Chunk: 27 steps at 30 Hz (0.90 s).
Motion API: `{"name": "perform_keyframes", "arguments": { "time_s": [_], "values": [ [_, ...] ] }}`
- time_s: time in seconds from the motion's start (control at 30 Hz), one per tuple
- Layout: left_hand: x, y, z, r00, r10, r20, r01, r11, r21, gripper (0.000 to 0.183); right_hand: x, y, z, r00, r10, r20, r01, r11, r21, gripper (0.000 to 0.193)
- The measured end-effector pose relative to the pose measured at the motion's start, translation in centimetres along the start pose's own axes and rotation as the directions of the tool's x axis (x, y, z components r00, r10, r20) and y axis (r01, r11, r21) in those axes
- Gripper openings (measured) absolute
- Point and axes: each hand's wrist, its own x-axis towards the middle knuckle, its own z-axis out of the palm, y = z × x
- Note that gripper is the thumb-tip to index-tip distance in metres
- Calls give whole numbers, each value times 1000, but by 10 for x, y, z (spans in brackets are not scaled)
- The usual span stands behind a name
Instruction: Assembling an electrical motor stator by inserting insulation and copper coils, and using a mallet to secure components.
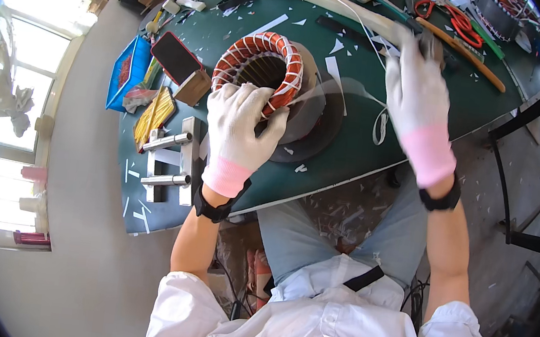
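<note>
Holding the stator (294, 65) by its near rim: L hand's (245, 122) fingers hooked over, thumb apart. Stator's on the green table (361, 139), seemingly atop a dark round base (329, 133). R hand (420, 92) blurred, can't tell if it's gripping anything. Risk, imo: loose white cord (384, 123) snags on, e.g., that wooden stick (470, 61), or a hard tug tips the stator. Bore's facing up at the cam; long axis approx. upright, leaning up-left in view.
</note>
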Motion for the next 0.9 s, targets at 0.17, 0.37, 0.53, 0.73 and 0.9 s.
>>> {"name": "perform_keyframes", "arguments": {
  "time_s": [0.17,0.37,0.53,0.73,0.9],
  "values": [
    [7,-3,-6,995,96,31,-96,995,26,18,-52,-39,9,981,-156,-119,193,666,720,31],
    [13,-2,-7,994,24,107,-16,997,-79,24,-50,-74,46,958,-263,-114,285,843,456,63],
    [19,-9,-12,964,118,240,-130,991,33,30,-62,-75,48,984,65,-168,118,469,875,50],
    [20,-5,-20,984,-13,175,-53,927,370,85,-73,-34,3,652,-479,588,-663,18,749,25],
    [1,-12,-1,956,190,-225,-59,872,486,83,-8,-89,28,875,-411,-255,439,453,776,17]
  ]
}}
